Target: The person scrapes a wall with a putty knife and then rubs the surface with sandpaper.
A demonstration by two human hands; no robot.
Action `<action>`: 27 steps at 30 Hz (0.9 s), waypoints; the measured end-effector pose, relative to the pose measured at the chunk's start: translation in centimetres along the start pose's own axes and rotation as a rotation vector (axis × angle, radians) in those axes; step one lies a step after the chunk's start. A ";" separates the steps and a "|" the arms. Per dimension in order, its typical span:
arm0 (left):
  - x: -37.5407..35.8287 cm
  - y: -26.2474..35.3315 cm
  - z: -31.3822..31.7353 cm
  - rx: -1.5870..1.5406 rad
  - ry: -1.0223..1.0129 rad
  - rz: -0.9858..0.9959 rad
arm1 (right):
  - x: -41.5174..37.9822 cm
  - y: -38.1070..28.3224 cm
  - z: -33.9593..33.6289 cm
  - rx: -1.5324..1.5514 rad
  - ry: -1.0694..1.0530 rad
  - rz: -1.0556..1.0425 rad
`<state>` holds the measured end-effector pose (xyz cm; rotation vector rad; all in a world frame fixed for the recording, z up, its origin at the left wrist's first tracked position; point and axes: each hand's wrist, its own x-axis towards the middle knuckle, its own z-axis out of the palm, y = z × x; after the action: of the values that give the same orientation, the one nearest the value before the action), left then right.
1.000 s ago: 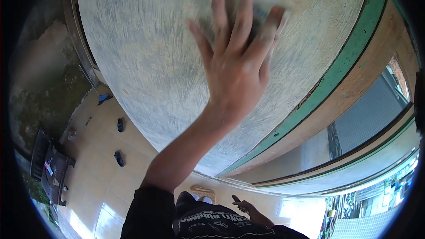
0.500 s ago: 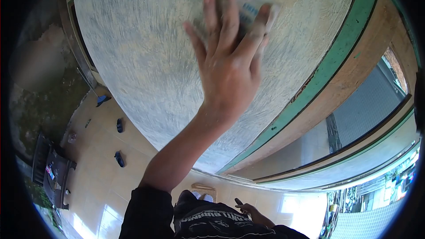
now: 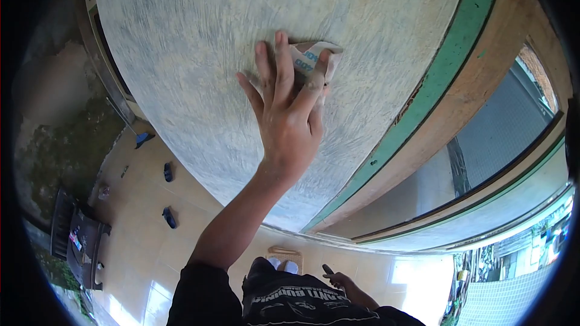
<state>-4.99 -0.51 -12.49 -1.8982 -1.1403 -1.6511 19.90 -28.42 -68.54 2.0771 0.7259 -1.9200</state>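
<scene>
My left hand (image 3: pixel 289 124) lies on the rough, grey-white wall (image 3: pixel 199 54), back of the hand up and fingers spread. Between its index finger and thumb it grips a folded piece of sandpaper (image 3: pixel 309 59), pressed flat to the wall, with blue print on its pale backing. Part of the sheet is hidden under the fingers. Low in the view, beside my dark shirt, my right hand (image 3: pixel 342 280) is closed around a small dark object (image 3: pixel 328 270) whose kind I cannot make out.
A green frame strip (image 3: pixel 417 99) borders the wall on the right, beside a wooden window frame with glass (image 3: pixel 501 133). On the tiled floor (image 3: pixel 139 205) are dark sandals (image 3: pixel 169 217), a blue broom (image 3: pixel 144 139) and a dark bench (image 3: pixel 81 247). A woven stool (image 3: pixel 295 256) stands near my feet.
My left hand has moved down and slightly left along the wall with the sandpaper. The view has shifted a little. My right hand keeps hold of the dark object.
</scene>
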 end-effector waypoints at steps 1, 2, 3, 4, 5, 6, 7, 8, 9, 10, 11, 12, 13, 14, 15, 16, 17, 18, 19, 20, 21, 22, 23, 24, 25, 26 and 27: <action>1.0 0.1 -0.2 -0.003 0.029 0.030 | -0.7 -0.3 0.2 0.018 0.007 -0.019; 2.1 0.1 -0.4 -0.003 0.057 0.056 | -1.5 -0.8 0.6 0.017 0.007 -0.020; 3.9 0.2 -0.6 0.052 0.087 0.099 | -2.8 -1.7 1.2 -0.038 0.100 0.040; 5.0 0.4 -0.8 0.053 0.083 0.098 | -3.3 -2.1 1.7 -0.090 0.194 0.100; 6.0 0.7 -0.9 0.037 0.110 0.122 | -3.9 -1.9 1.9 -0.088 0.190 0.099; 6.5 0.9 -0.9 0.019 0.136 0.149 | -3.9 -1.9 2.1 -0.079 0.180 0.097; 6.0 1.0 -0.9 -0.009 0.120 0.131 | -3.8 -1.9 2.5 -0.068 0.171 0.094; 4.7 0.7 -0.7 -0.012 0.117 0.135 | -3.8 -1.8 2.9 -0.057 0.163 0.093; 2.7 0.1 -0.4 -0.027 0.065 0.093 | -4.0 -1.6 3.0 -0.049 0.157 0.092; 1.0 -0.4 -0.2 -0.042 0.016 0.051 | -4.3 -1.5 3.0 -0.042 0.153 0.090; 0.0 -0.7 -0.1 -0.030 -0.016 0.036 | -4.3 -1.5 2.9 -0.033 0.150 0.085; 0.7 -0.5 0.0 -0.033 -0.016 0.042 | -4.4 -1.4 3.1 -0.023 0.144 0.081; 1.9 -0.3 0.1 -0.045 0.046 0.087 | -4.4 -0.8 3.3 -0.016 0.139 0.085; 3.3 -0.1 0.0 -0.054 0.108 0.128 | -4.5 0.0 3.4 -0.014 0.134 0.092; 4.9 0.2 -0.5 -0.034 0.109 0.159 | -4.6 0.7 3.5 -0.012 0.129 0.098; 5.8 0.5 -1.0 -0.033 0.105 0.155 | -4.6 1.3 3.7 -0.009 0.121 0.103; 6.4 0.8 -1.3 0.015 0.106 0.173 | -4.6 1.7 4.1 -0.004 0.111 0.105; 6.7 1.0 -1.4 0.061 0.109 0.195 | -4.6 2.0 4.5 0.005 0.102 0.104; 6.0 1.3 -1.7 0.031 0.040 0.186 | -4.7 2.0 4.7 0.014 0.095 0.102; 4.4 1.3 -1.8 0.030 0.041 0.189 | -4.6 2.4 4.8 0.022 0.090 0.100; 2.2 0.9 -1.8 0.020 -0.084 0.196 | -4.4 2.8 4.6 0.027 0.087 0.098; 0.3 0.5 -1.9 0.013 -0.208 0.206 | -4.4 2.7 4.4 0.033 0.085 0.091; -1.4 0.2 -2.3 -0.045 -0.229 0.191 | -4.3 2.4 4.3 0.038 0.081 0.083; -2.3 -0.2 -2.9 -0.101 -0.251 0.176 | -4.2 2.1 4.1 0.042 0.076 0.073; -2.3 -1.1 -3.6 -0.237 -0.193 0.184 | -3.8 2.0 4.1 0.048 0.068 0.064; -2.2 -1.8 -4.2 -0.372 -0.138 0.189 | -3.4 2.1 4.4 0.055 0.058 0.057; -1.0 -1.5 -5.0 -0.442 -0.092 0.153 | -3.3 2.1 4.7 0.061 0.048 0.053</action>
<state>-9.29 -3.61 -12.54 -2.2819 -0.6737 -1.8572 16.71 -33.13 -66.24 2.1622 0.6228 -1.8930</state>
